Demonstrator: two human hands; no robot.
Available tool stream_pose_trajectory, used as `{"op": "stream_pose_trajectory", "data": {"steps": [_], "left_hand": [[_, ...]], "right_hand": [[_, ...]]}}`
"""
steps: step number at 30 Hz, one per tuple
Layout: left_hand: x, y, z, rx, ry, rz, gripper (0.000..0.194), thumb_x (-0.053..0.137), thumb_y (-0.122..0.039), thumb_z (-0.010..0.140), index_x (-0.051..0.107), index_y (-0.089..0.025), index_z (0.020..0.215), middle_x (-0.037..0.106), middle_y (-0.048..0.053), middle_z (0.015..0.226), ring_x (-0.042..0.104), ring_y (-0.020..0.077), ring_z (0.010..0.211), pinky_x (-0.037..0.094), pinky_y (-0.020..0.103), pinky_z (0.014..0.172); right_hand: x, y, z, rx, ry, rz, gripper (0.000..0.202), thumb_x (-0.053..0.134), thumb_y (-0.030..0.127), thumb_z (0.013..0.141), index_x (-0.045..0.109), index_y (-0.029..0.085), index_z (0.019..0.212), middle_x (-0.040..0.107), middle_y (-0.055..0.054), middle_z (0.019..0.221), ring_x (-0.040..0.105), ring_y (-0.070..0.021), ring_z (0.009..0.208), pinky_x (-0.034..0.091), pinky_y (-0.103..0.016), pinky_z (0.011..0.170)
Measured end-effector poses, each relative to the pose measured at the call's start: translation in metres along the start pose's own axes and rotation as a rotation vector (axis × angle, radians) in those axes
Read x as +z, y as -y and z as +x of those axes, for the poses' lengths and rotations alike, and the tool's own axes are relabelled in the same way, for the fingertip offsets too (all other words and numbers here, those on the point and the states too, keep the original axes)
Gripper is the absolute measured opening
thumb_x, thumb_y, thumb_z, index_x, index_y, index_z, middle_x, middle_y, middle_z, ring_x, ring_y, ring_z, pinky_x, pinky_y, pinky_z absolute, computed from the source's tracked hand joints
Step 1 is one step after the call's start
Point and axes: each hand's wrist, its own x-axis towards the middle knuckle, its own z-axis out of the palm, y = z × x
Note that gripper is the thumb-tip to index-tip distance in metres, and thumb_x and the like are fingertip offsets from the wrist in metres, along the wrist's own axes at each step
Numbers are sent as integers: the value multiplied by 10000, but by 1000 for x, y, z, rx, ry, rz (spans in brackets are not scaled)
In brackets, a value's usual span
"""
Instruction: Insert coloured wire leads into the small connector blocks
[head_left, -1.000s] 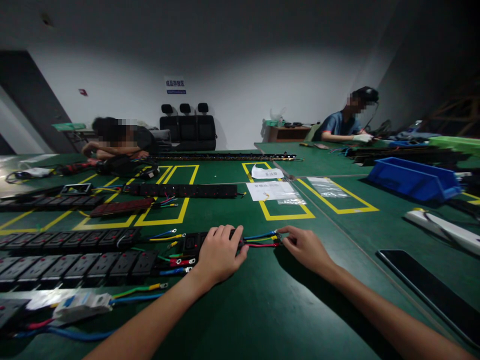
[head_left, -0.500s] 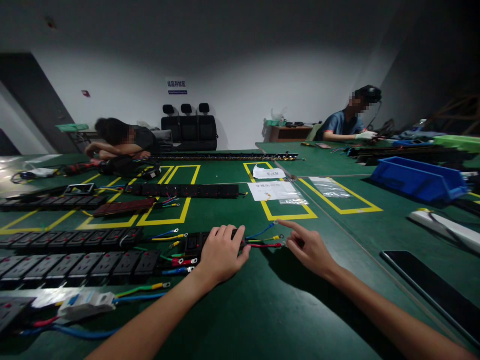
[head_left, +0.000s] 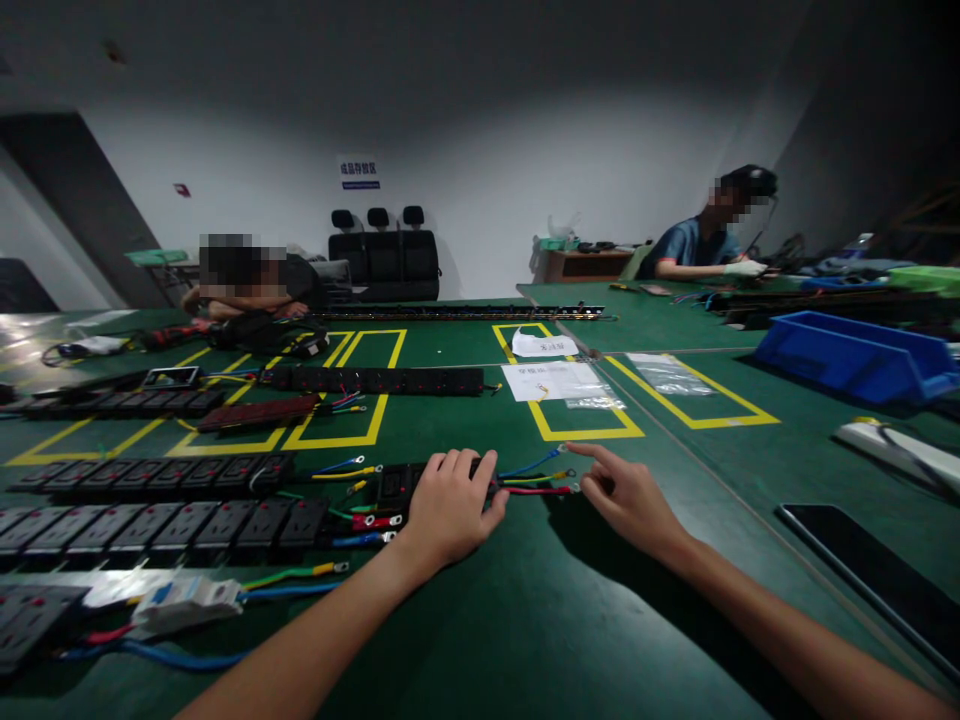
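Left hand [head_left: 454, 510]: fingers nearly together, draped across the black socket module, thumb apart; can't tell if they clamp it.
Socket module [head_left: 391, 487]: flat on the green table [head_left: 480, 630], under that palm; steady downward pressure should stop it skating.
Right hand [head_left: 630, 500]: index out at the blue wire's ring lug [head_left: 561, 450], other fingers curled, no pinch showing; a light touch looks best.
Red wire [head_left: 536, 490]: just nearer, best left unsnagged.

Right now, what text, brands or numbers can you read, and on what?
"成品存放区": white wall sign above the black seats.
Blue strip under it: too small.
Flat white sheet, curled white paper on the green table: print too blurred.
Red wall sign: too small.
No brand or number readable.
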Motion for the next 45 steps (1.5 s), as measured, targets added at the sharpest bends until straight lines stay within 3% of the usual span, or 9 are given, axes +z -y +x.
{"op": "stream_pose_trajectory", "data": {"steps": [8,13,22,27,31,38,45], "left_hand": [[1,0,0,8,-14,1,511,442,-466,1030,566,-155,1416,659,139,1228,603,305,1110,463,472,956],[1,0,0,10,-17,1,512,440,-468,1030,567,-155,1414,661,139,1216,604,304,1105,466,470,948],[3,1,1,11,-23,-1,517,455,-464,1021,573,-149,1414,659,146,1234,599,316,1117,462,485,953],[4,0,1,9,-33,-2,510,469,-456,1016,575,-150,1411,661,145,1231,599,317,1118,461,483,950],[3,0,0,8,-28,0,509,461,-455,1019,575,-151,1411,660,147,1233,602,314,1112,464,479,941],[1,0,0,3,-18,-6,517,447,-469,1023,575,-151,1411,661,148,1234,602,312,1118,463,479,956],[-1,-1,0,3,-14,-9,509,449,-470,1021,575,-157,1402,660,138,1223,600,302,1102,464,469,949]], "right_hand": [[0,-3,3,177,125,-187,364,481,333,888,750,213,1101,654,0,628,584,-187,576,320,-288,574],[0,-3,4,199,155,-231,332,498,333,883,769,222,1040,669,-12,644,582,-190,581,298,-288,561],[1,1,1,28,8,41,487,465,307,892,661,114,1294,552,55,557,490,-140,493,364,-270,565],[-3,8,-3,-135,53,118,594,463,257,911,509,86,1478,461,93,557,418,-113,477,352,-246,549],[-3,10,-5,-172,67,134,608,464,248,918,477,105,1509,447,96,564,404,-111,476,339,-242,535],[0,7,-3,-19,83,36,601,466,282,892,522,103,1464,535,66,559,486,-141,497,374,-268,576],[0,0,1,143,139,-169,428,479,326,881,723,189,1206,663,-8,612,576,-190,561,324,-292,560]]}}
